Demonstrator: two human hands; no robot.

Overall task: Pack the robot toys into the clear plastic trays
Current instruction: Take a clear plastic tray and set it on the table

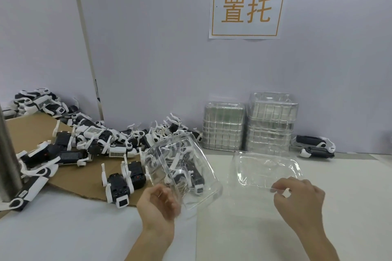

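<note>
The left hand [159,203] grips a tipped-up clear tray [186,161] mid-frame, the right hand [297,196] pinches the near edge of a flat tray [265,167], and the robot toys [95,140] lie heaped at left, closer to the left hand.

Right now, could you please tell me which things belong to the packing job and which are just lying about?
For the job: left hand gripping the tilted clear tray; right hand pinching the flat clear tray; robot toys pile; tray stacks.
Lying about: cardboard sheet under the toys; wall sign; metal pole.
</note>
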